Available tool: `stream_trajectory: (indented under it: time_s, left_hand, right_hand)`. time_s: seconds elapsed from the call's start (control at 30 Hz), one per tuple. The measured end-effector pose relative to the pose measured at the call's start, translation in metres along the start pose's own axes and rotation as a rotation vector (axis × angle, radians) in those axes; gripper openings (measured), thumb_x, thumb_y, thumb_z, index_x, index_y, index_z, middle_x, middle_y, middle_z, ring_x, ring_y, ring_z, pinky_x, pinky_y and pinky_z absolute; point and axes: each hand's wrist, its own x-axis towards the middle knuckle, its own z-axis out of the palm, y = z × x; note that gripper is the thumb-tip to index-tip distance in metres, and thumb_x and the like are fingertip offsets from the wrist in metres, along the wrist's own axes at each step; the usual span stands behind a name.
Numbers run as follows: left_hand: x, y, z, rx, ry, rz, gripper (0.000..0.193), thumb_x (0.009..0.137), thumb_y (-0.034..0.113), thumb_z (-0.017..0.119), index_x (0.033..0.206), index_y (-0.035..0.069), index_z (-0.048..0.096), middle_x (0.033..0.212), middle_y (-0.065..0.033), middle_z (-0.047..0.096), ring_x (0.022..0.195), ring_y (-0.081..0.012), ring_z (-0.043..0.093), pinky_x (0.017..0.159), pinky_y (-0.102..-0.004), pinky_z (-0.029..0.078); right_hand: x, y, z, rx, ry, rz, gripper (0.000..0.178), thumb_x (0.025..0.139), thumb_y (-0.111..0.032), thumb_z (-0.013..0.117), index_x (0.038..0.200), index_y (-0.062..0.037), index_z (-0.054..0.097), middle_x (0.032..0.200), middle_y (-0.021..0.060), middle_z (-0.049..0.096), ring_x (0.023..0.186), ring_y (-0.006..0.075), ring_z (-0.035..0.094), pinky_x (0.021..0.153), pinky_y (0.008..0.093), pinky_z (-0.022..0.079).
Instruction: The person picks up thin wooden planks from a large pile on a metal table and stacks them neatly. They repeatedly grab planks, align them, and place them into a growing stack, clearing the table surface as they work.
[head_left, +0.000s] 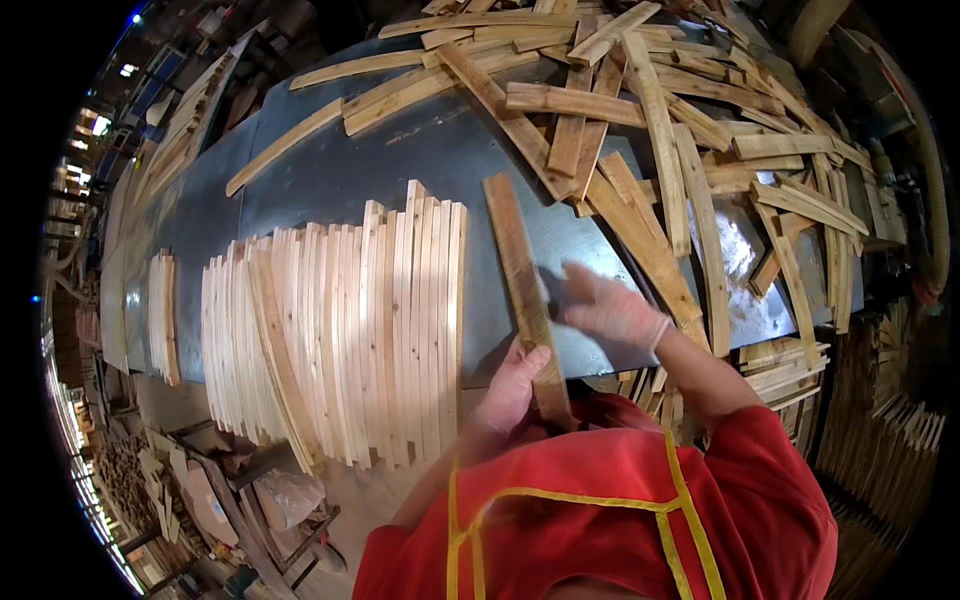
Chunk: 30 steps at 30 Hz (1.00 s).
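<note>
My left hand [515,378], in a pale glove, is closed around the lower part of a brown wooden slat [520,265]. The slat points away from me, its near end close to my red apron and its far part above the dark table [400,165]. Just right of the slat is my right hand [612,308], also gloved and blurred by motion. Its fingers look spread apart, and I see nothing held in them. Left of the slat lies a wide row of pale slats [340,330], set side by side, with one darker slat [280,350] slanting across them.
A heap of loose, rough slats [660,130] covers the far and right parts of the table. A small bundle of slats [163,315] lies at the left. One single slat [285,147] rests aslant farther back. More slats [785,365] are stacked below the table's right edge.
</note>
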Motion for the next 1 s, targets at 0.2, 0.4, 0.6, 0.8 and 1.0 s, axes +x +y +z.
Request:
stream_trajectory:
  time_s: [0.2, 0.4, 0.6, 0.8, 1.0]
  left_hand:
    - [0.013, 0.005, 0.012, 0.087, 0.306, 0.082, 0.050, 0.096, -0.001, 0.067, 0.146, 0.003, 0.061, 0.124, -0.0012, 0.072, 0.109, -0.0157, 0.067, 0.099, -0.0319, 0.053]
    - [-0.024, 0.027, -0.008, 1.221, 0.753, 0.257, 0.049, 0.084, 0.010, 0.073, 0.132, 0.009, 0.064, 0.121, -0.0100, 0.065, 0.110, -0.0363, 0.065, 0.096, -0.0484, 0.051]
    - [-0.041, 0.012, -0.042, 1.971, 0.935, 0.388, 0.068, 0.084, 0.027, 0.074, 0.147, 0.014, 0.052, 0.152, -0.0129, 0.046, 0.141, -0.0361, 0.044, 0.114, -0.0553, 0.038]
    - [-0.075, 0.036, -0.049, 1.684, 0.726, 0.422, 0.066, 0.086, 0.029, 0.073, 0.147, 0.012, 0.055, 0.154, -0.0099, 0.046, 0.142, -0.0339, 0.045, 0.116, -0.0536, 0.037]
    - [-0.125, 0.016, -0.079, 1.717, 0.520, 0.473, 0.067, 0.088, 0.032, 0.073, 0.149, 0.010, 0.056, 0.157, -0.0127, 0.047, 0.141, -0.0353, 0.047, 0.116, -0.0501, 0.039]
  right_hand:
    - [0.165, -0.003, -0.042, -0.652, 0.547, -0.152, 0.078, 0.087, -0.037, 0.078, 0.154, -0.0078, 0.050, 0.148, 0.0198, 0.057, 0.140, 0.0396, 0.052, 0.117, 0.0483, 0.042]
    - [0.180, 0.004, -0.068, -0.741, 0.446, -0.095, 0.081, 0.086, -0.038, 0.079, 0.155, -0.0084, 0.049, 0.154, 0.0163, 0.054, 0.145, 0.0361, 0.048, 0.119, 0.0471, 0.041]
    - [0.091, 0.059, -0.093, -0.835, 0.650, -0.052, 0.073, 0.087, -0.033, 0.078, 0.151, -0.0085, 0.052, 0.155, 0.0135, 0.054, 0.143, 0.0346, 0.050, 0.119, 0.0455, 0.041]
    - [0.001, 0.123, -0.048, -0.722, 0.652, 0.227, 0.083, 0.088, -0.039, 0.079, 0.156, -0.0065, 0.045, 0.155, 0.0191, 0.053, 0.143, 0.0382, 0.050, 0.119, 0.0464, 0.042]
    - [-0.023, 0.081, -0.005, -0.707, 0.351, 0.377, 0.080, 0.087, -0.021, 0.077, 0.160, -0.0140, 0.043, 0.142, 0.0231, 0.061, 0.128, 0.0422, 0.061, 0.110, 0.0478, 0.050]
